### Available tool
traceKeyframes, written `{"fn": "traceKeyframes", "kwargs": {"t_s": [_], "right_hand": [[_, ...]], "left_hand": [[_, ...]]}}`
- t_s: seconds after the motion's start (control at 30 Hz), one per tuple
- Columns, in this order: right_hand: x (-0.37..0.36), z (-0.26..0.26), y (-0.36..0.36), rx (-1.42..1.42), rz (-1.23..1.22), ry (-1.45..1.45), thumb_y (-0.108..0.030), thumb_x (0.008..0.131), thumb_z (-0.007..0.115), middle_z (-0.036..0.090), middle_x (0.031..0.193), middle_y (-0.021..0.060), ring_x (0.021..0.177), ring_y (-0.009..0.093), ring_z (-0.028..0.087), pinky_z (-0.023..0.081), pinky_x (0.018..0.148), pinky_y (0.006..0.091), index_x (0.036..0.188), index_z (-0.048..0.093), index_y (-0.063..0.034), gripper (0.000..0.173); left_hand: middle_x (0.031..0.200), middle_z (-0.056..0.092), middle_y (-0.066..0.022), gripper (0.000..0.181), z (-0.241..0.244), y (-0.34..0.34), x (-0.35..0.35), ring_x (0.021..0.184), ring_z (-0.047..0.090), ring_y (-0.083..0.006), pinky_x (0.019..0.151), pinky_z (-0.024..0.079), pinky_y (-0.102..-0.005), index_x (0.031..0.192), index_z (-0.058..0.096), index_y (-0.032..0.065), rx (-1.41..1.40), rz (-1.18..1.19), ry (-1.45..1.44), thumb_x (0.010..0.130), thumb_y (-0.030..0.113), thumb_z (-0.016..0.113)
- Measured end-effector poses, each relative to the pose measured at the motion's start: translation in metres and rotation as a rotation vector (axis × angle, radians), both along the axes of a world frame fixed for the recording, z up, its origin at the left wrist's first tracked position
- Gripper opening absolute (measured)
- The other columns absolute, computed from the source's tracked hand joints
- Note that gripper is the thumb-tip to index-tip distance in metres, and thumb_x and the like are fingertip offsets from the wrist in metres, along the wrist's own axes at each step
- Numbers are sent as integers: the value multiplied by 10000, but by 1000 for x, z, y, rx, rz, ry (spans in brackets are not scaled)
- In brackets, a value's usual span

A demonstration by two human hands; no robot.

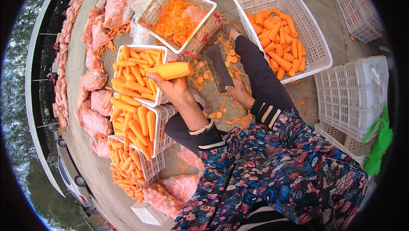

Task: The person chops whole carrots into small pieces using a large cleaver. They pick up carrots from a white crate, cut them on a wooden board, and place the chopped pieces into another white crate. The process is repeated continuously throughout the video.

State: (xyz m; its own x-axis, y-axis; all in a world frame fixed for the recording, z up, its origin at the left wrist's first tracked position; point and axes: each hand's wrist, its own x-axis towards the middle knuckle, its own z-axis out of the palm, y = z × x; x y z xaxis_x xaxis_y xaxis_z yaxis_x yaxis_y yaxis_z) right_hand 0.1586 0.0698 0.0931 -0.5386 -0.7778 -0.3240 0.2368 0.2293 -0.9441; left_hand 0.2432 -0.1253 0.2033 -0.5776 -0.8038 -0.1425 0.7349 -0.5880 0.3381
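My left hand (174,87) grips a peeled carrot (174,70), its thick end pointing right. The hand is beside a white crate (162,98) heaped with whole carrots (135,69). In my right hand (239,94) is a cleaver (219,68) with a broad dark blade, held low between my knees and apart from the carrot. Cut carrot ends and peelings (201,77) lie on the ground below the blade. Past my right leg, a large white crate (314,28) holds a pile of trimmed carrots (278,39).
Ahead, a crate (206,23) contains orange peelings (177,16). More carrot-filled crates (156,132) line my left side, with pink bags of carrots (97,119) beyond. Stacked crates (351,93) and a green plastic bag (378,144) are at right. A car (72,173) is far left.
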Motion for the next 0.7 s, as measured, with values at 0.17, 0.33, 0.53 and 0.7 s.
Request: {"fn": "traceKeyframes", "kwargs": {"t_s": [0.17, 0.33, 0.53, 0.7], "right_hand": [[-19, 33, 0, -332, -95, -434, -89, 894, 501, 397, 666, 0, 536, 81, 396, 393, 472, 261, 889, 454, -43, 66], [-94, 70, 57, -302, -326, -557, -77, 909, 496, 393, 684, -14, 581, 65, 400, 393, 475, 225, 1000, 467, -4, 120], [-145, 56, 103, 104, -490, 354, -76, 864, 523, 501, 614, 129, 509, 244, 529, 438, 506, 331, 962, 484, 32, 150], [-168, 64, 87, 378, -479, 919, -70, 827, 544, 527, 593, 203, 612, 382, 586, 444, 534, 428, 884, 470, 18, 129]], "left_hand": [[856, 504, -106, 413, 0, 5, -56, 732, 523, -230, 671, 495, -352, 992, 447, 1, 78, -388, 115, 756, 153, 751], [822, 546, -62, 499, -37, 45, -173, 699, 606, -200, 573, 483, -319, 1059, 496, 32, -812, -483, -919, 626, 37, 744], [790, 591, -210, 425, -126, 55, -228, 720, 590, -401, 648, 484, -443, 921, 548, 1, -1851, -677, -1155, 538, 33, 729], [743, 619, -193, 390, -151, 75, -231, 734, 617, -389, 615, 473, -453, 896, 536, 23, -2089, -628, -1176, 581, 108, 750]]}}
